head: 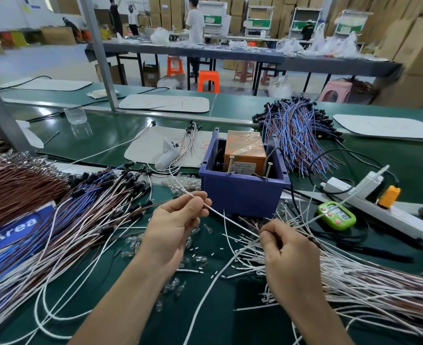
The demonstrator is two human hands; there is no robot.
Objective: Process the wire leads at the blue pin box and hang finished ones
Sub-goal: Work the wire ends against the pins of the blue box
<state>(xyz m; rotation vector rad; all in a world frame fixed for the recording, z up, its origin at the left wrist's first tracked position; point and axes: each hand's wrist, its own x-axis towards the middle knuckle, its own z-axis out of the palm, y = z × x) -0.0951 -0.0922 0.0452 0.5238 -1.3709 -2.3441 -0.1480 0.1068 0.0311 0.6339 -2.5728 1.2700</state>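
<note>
Pinches a lead (pixel 230 219) in left grip (pixel 178 220) near the box (pixel 242 192); clutches strands (pixel 251 223) from the pile (pixel 367 277) on the table (pixel 250 327) in right grip (pixel 287 255). Risks dragging tangled neighbours along if tugged hard.

green timer (pixel 336 215) beside white power strip (pixel 369 198) | orange stool (pixel 208 81) in background | clear cup (pixel 74 115) upper left

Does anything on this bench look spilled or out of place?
Yes: small clear bulbs and short white snippets lie scattered loose on the green mat among the wire leads, as if spilled.
</note>
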